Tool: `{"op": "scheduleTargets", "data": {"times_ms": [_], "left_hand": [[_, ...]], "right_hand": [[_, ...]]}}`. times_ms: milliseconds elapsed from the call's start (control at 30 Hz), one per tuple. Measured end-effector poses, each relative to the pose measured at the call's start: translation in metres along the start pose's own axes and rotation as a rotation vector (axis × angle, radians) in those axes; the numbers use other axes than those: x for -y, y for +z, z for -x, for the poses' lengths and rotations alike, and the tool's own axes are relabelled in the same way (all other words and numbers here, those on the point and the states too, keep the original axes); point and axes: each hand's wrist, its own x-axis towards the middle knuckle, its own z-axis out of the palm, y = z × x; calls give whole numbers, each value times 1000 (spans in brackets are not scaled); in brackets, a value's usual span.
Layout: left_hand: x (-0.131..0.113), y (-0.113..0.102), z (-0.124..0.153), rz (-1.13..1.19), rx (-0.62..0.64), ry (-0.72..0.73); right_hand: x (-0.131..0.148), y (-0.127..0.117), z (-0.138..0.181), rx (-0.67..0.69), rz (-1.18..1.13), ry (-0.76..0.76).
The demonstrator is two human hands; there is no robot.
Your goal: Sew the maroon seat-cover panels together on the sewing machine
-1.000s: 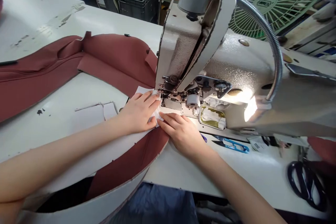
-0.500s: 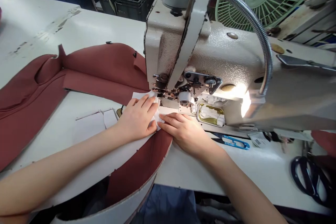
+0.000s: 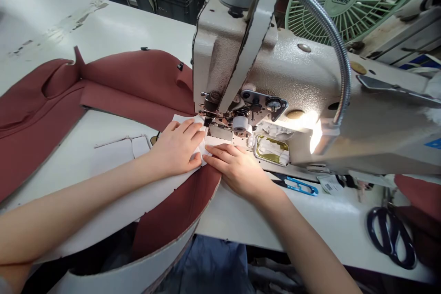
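My left hand (image 3: 176, 147) lies flat with fingers stretched, pressing a small white piece of material (image 3: 204, 148) beside the needle area of a sewing machine (image 3: 223, 46). Close by on the right, my right hand (image 3: 237, 167) rests palm down, its extended fingertips on the edge of the same white piece and the maroon material (image 3: 175, 213). That material has a pale backing and curves down over the table's front edge. More of the maroon work spreads left behind the machine head. The needle tip and the contact under my fingers are hidden.
Blue thread snips (image 3: 299, 186) and dark-handled scissors (image 3: 391, 236) lie to the right. A small metal tin (image 3: 272, 150) with white scraps sits by the machine bed. A lit lamp (image 3: 319, 135), a green fan (image 3: 344, 0) and a grey crate (image 3: 182, 2) are also around.
The whole view has shifted slightly. Both hands keep nearly the same place and pose by the needle area, and the material shows no clear movement of its own.
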Motion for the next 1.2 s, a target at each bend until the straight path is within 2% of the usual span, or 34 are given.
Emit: {"op": "scheduleTargets", "data": {"times_ms": [200, 533, 833, 1100, 1200], "left_hand": [[4, 2, -6, -11, -18, 17], [2, -4, 2, -21, -1, 42], [10, 0, -12, -70, 16, 65], [15, -19, -18, -81, 85, 97], [15, -21, -13, -54, 56, 128]], "right_hand": [[-3, 1, -3, 15, 16, 31], [6, -2, -2, 1, 7, 17], [-5, 6, -7, -11, 29, 41], [-6, 11, -14, -46, 66, 88], [-3, 11, -15, -32, 77, 109]]}}
